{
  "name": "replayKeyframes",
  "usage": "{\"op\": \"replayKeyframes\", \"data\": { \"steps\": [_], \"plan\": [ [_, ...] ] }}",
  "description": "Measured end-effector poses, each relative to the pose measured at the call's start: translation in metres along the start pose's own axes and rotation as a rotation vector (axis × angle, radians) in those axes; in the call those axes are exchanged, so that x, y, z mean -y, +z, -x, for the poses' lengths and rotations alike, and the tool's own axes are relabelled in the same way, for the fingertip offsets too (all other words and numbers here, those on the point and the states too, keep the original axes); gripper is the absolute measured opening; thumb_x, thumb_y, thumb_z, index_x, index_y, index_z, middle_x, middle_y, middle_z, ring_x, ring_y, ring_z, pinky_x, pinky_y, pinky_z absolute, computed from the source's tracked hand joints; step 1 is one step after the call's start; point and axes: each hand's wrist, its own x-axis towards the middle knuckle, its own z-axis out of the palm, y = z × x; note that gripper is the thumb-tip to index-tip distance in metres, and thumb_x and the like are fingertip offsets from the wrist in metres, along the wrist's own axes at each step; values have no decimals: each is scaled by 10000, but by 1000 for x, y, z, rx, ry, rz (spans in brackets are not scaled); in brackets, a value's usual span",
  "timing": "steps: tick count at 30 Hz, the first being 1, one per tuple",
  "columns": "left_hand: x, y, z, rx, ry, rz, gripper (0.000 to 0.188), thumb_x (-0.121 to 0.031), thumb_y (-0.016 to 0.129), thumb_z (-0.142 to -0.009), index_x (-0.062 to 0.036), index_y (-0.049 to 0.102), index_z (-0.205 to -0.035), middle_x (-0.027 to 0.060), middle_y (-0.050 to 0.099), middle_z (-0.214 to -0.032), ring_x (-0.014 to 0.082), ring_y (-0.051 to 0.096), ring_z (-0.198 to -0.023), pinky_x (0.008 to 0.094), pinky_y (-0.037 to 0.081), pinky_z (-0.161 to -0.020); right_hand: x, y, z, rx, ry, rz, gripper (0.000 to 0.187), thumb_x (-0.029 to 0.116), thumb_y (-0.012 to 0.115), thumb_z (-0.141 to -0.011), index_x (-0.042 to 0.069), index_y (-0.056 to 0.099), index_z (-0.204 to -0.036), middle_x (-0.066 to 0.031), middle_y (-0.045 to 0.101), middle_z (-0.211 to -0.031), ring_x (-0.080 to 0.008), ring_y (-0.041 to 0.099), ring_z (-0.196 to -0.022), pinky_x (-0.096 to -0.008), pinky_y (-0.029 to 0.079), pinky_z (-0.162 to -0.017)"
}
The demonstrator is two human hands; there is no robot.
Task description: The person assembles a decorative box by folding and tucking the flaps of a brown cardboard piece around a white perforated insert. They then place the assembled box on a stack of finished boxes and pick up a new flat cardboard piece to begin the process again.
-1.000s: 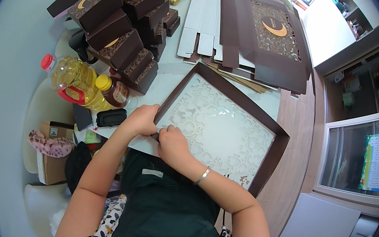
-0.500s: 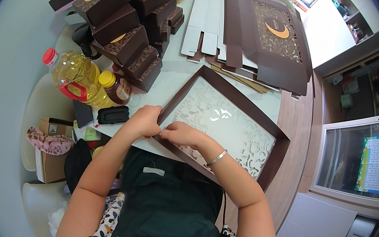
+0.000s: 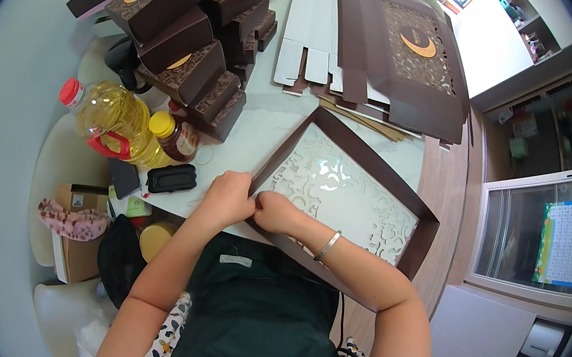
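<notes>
A shallow dark brown cardboard box lid (image 3: 372, 171) with its walls standing up lies tilted at the table's near edge. Its pale inner face has a cut-out lace pattern under a clear film. At its near left corner, my left hand (image 3: 230, 194) grips the wall from outside, fingers curled. Just to the right, my right hand (image 3: 279, 213) is closed on the same corner from inside, thumb and fingertips pressed to the wall. The fingertips of both hands are partly hidden. A silver bangle (image 3: 328, 245) circles my right wrist.
Stacked brown boxes (image 3: 174, 43) rise at the far left. Beside them stand an oil bottle (image 3: 118, 119) and a yellow-capped jar (image 3: 178, 138). A black case (image 3: 172, 177) sits near my left forearm. Flat brown cartons (image 3: 413, 73) and white card strips (image 3: 307, 31) lie at the back.
Both hands and the box lid have shifted slightly right and toward me in the view. My hands still press at the same corner, and my right fingers have curled tighter.
</notes>
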Motion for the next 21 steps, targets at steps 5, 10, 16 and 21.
{"op": "replayKeyframes", "data": {
  "steps": [5, 10, 16, 21],
  "plan": [
    [4, -12, 0, 142, 49, 92, 236, -96, 640, -670, 58, 617, -847, 275, 643, -828, 452, 623, -829, 460, 520, -748, -2, 9, 5, 8, 51, 5, 306, 228, 526, -852, -23, 694, -899, -257, 681, -926, -402, 654, -917, -451, 516, -833],
    [2, -12, -1, 121, 75, 56, 230, -88, 642, -674, 58, 615, -849, 279, 641, -826, 453, 622, -828, 460, 520, -740, 3, 9, 5, 31, 87, 0, 306, 239, 526, -857, -8, 694, -926, -237, 688, -955, -391, 656, -937, -456, 524, -823],
    [2, -6, 1, 99, 58, 97, 215, -44, 650, -663, 54, 605, -849, 280, 638, -829, 456, 620, -838, 465, 513, -723, 16, 11, 14, 11, 129, 160, 286, 229, 541, -846, 13, 681, -969, -208, 696, -945, -404, 667, -890, -473, 540, -773],
    [9, 3, -1, 94, 70, 98, 212, -13, 640, -657, 47, 601, -856, 271, 640, -830, 459, 619, -844, 460, 508, -715, 6, 25, 11, -180, 153, 92, 199, 169, 583, -818, 23, 674, -918, -201, 696, -900, -414, 665, -857, -470, 546, -723]
  ]
}}
